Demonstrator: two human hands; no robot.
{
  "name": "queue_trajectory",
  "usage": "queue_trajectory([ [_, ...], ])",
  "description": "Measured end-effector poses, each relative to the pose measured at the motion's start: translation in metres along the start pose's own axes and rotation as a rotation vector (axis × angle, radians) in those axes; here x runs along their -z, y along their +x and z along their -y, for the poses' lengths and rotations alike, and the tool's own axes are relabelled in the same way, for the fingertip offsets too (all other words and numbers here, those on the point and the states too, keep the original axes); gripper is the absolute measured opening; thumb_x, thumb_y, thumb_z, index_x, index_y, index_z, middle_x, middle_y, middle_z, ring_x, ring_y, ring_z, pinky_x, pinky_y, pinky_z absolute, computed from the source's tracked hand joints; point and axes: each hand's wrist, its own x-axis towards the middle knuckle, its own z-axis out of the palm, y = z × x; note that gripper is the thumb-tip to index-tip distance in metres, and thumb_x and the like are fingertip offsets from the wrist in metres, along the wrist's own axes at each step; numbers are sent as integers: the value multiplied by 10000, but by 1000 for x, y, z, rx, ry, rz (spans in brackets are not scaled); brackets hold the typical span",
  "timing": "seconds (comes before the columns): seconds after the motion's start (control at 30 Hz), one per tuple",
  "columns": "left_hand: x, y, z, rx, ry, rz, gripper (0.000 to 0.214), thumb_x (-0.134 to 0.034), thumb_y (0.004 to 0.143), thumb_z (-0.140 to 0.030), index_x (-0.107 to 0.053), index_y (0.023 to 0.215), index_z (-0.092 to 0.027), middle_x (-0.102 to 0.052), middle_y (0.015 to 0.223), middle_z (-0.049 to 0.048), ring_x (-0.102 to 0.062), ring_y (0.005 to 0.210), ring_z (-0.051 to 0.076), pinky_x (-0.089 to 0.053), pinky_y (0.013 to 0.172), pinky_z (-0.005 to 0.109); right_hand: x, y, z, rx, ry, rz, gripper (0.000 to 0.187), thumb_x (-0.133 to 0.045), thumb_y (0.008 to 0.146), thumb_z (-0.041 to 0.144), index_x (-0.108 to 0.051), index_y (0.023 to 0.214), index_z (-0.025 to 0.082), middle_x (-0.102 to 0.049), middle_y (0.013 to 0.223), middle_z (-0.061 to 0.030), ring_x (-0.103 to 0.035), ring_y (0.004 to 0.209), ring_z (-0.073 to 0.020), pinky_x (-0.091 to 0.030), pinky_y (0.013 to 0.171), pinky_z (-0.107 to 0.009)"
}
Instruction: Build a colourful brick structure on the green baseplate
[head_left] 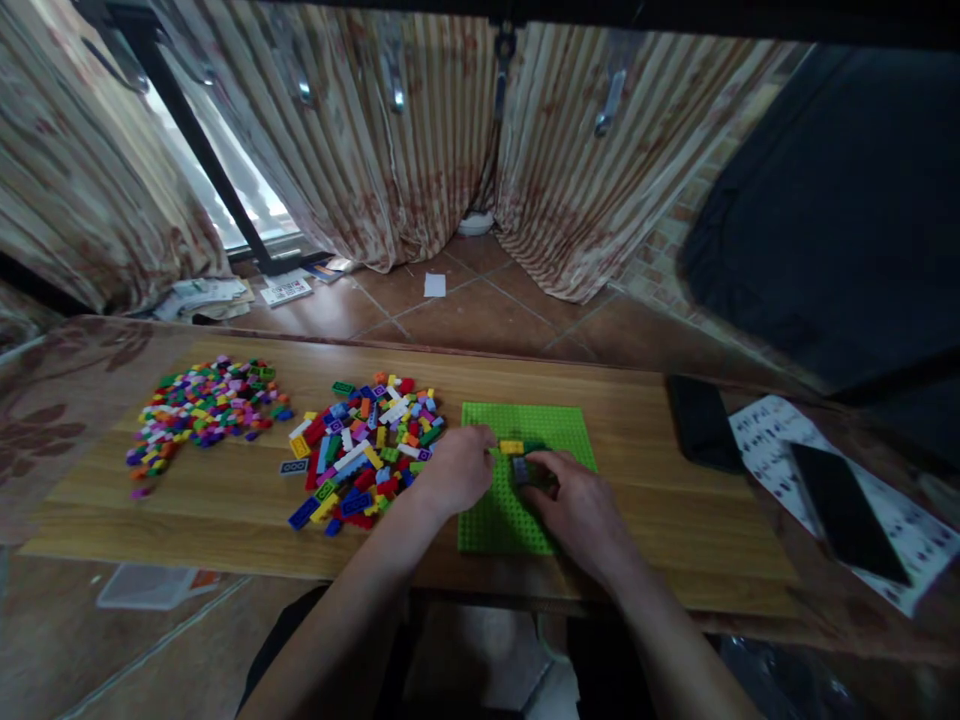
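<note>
A bright green studded baseplate (495, 530) lies on the wooden board, under both of my hands. Near its middle sits a yellow brick (511, 447), with a dark green brick (534, 445) just right of it. My right hand (577, 505) comes in from the right, thumb and fingers pinching a grey brick (520, 470) just in front of the yellow one. At the plate's left side, my left hand (457, 470) has its fingers closed beside the yellow brick's left end. What those fingers hold, if anything, is hidden.
Left of the baseplate lies a heap of mixed bricks (367, 450); farther left is a pile of smaller pieces (210, 400). On the right are a black case (703, 420), a printed sheet (776, 430) and a phone (847, 510). A plastic tray (142, 587) rests below the front edge.
</note>
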Motion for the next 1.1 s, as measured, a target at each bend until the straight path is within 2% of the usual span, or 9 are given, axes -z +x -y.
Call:
queue_trajectory([
  [0.2, -2, 1, -2, 17, -65, -11, 258, -510, 756, -46, -700, 897, -148, -706, 821, 78, -656, 810, 191, -481, 758, 281, -4, 3, 0, 40, -3, 19, 264, -578, 780, 203, -628, 1038, 227, -663, 933, -41, -601, 721, -178, -442, 650, -306],
  [0.57, -3, 2, 0, 3, -65, -12, 225, -503, 764, -59, -694, 814, -167, -688, 750, 56, -640, 744, 181, -471, 707, 267, -8, 6, 12, -54, 171, -9, 232, -621, 781, 231, -615, 1013, 234, -653, 870, -9, -590, 727, -172, -452, 652, -300],
  [0.67, -2, 2, 0, 0, -56, -17, 213, -515, 760, -58, -693, 812, -165, -690, 767, 60, -636, 758, 183, -474, 722, 273, -8, 7, 14, -41, 211, -16, 244, -632, 787, 220, -622, 1031, 236, -646, 884, -12, -594, 775, -178, -463, 684, -307],
  [0.83, -4, 3, 1, 21, -35, -7, 205, -520, 781, -83, -693, 861, -155, -694, 807, 63, -636, 800, 177, -480, 751, 268, -9, 7, 10, 4, 91, 2, 292, -672, 757, 194, -643, 1045, 225, -652, 970, -42, -595, 933, -223, -460, 817, -362],
  [1.1, -6, 2, -1, 47, 9, 12, 223, -517, 800, -93, -693, 926, -148, -707, 862, 73, -655, 843, 183, -490, 770, 269, -5, 5, 6, -56, 13, 25, 163, -674, 799, 269, -668, 945, 197, -656, 919, -50, -605, 877, -220, -448, 791, -343],
])
